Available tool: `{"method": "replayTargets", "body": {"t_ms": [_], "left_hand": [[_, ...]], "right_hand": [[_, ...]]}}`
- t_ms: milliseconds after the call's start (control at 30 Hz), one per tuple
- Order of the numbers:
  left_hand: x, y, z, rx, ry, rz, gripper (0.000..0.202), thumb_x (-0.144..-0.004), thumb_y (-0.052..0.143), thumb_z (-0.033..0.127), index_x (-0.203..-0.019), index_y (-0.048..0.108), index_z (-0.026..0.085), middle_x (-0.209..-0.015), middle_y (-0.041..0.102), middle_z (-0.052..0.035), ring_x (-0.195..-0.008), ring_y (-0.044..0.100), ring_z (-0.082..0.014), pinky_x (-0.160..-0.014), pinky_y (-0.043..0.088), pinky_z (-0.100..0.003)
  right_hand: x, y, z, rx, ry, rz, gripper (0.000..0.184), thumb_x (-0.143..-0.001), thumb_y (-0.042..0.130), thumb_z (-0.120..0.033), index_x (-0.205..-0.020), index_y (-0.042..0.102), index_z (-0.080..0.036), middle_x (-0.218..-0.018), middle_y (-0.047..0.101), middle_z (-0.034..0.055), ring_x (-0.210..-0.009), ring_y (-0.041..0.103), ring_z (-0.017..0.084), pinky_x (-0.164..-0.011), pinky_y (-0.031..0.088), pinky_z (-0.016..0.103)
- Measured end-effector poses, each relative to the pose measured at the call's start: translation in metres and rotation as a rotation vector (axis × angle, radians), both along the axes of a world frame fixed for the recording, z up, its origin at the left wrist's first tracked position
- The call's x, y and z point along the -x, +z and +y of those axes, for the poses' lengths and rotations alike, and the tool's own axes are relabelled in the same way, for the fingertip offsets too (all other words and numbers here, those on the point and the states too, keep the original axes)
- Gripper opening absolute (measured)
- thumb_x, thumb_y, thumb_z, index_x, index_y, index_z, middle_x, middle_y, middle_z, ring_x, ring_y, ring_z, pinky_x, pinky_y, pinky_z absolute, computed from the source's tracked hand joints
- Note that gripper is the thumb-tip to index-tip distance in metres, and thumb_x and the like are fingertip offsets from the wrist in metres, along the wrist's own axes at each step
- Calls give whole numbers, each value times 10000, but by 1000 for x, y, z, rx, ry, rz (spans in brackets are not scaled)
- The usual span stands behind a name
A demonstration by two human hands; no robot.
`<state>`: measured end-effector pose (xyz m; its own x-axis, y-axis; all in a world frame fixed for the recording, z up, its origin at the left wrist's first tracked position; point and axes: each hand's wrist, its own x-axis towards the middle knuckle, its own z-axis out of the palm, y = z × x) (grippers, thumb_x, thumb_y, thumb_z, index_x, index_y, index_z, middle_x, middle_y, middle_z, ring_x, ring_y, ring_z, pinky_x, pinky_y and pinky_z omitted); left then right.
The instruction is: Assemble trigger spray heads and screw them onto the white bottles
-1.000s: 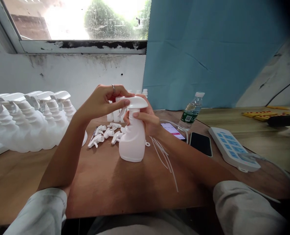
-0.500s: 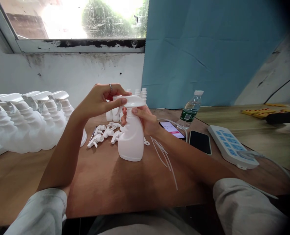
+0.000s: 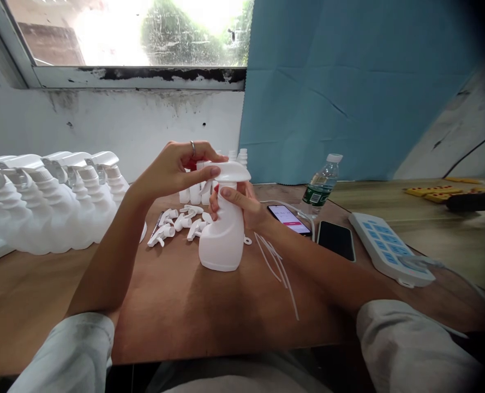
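While the white plastic spray bottle (image 3: 222, 240) stands on the brown wooden table (image 3: 177, 305), the right hand (image 3: 242, 204) clasps its neck and the left hand (image 3: 172, 166) pinches the white trigger head (image 3: 231, 171) on top, apparently not yet tightened. Left of the bottle stands a row of capped white bottles (image 3: 62, 202); behind it lie loose trigger heads (image 3: 177, 221), judged unfitted. The bottle's contents cannot be told.

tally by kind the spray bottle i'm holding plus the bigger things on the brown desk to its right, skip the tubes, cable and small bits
spray bottle: 1, left hand on its head, right hand on its neck
phones: 2
water bottle: 1
power strip: 1
total: 5
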<state>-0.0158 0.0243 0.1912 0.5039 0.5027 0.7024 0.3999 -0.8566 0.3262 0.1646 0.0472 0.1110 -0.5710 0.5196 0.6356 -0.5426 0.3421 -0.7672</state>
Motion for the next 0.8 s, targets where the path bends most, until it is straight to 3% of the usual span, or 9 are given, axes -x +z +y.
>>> {"method": "replayTargets", "body": {"t_ms": [100, 233, 333, 433, 500, 600, 700, 800], "left_hand": [[1, 0, 1, 6, 14, 12, 273, -858, 657, 366, -1012, 703, 146, -804, 677, -52, -609, 545, -83, -534, 425, -208], [6, 7, -1, 4, 30, 106, 308, -872, 635, 396, -1061, 688, 158, -785, 676, -46, -618, 563, -96, -550, 443, -216], [14, 11, -2, -1, 80, 190, 341, -881, 621, 414, -1148, 663, 205, -739, 659, -24, -624, 574, -105, -564, 450, -220], [24, 4, 2, 68, 93, 132, 360, -894, 599, 433, -1175, 633, 212, -758, 651, -26, -656, 593, -115, -580, 467, -221], [29, -11, 6, 130, 77, 44, 376, -904, 576, 446, -1182, 599, 194, -802, 642, -34, -642, 586, -109, -579, 476, -222], [32, -45, 6, 255, 54, 15, 373, -928, 524, 439, -1198, 551, 183, -842, 625, -34, -629, 565, -101, -586, 490, -228], [27, -82, -4, 426, -5, 110, 306, -926, 518, 420, -1117, 567, 186, -961, 635, -60, -773, 605, -139, -635, 515, -247], [18, -108, -17, 500, -10, 158, 362, -876, 597, 428, -1157, 531, 210, -1184, 586, -86, -964, 613, -187, -738, 547, -288]], "right_hand": [[1, 2, 0, 12, -14, -10, 227, -879, 633, -360, -920, 529, -163, -698, 592, -3, -573, 590, 131, -546, 501, 276], [0, 6, 3, 51, 72, -143, 258, -878, 606, -401, -950, 540, -163, -684, 602, 8, -562, 562, 126, -528, 474, 253], [-3, 10, 6, 126, 92, -289, 257, -818, 649, -328, -989, 553, -161, -657, 590, 2, -594, 546, 127, -538, 470, 231], [-5, 13, 7, 182, 101, -367, 262, -744, 648, -247, -981, 567, -167, -684, 589, 3, -627, 546, 135, -543, 470, 227], [-5, 13, 7, 158, 97, -332, 182, -721, 613, -202, -896, 577, -164, -686, 588, 7, -626, 539, 134, -552, 460, 232], [-3, 11, 8, 107, 106, -251, 76, -718, 574, -159, -794, 564, -160, -675, 579, 10, -650, 545, 138, -605, 457, 250], [-3, 10, 8, 142, 114, -256, 144, -721, 581, -157, -865, 578, -168, -696, 582, 4, -660, 556, 144, -621, 464, 264], [-4, 10, 8, 194, 140, -270, 151, -718, 583, -154, -867, 571, -175, -809, 610, 15, -665, 558, 135, -641, 483, 282]]}}
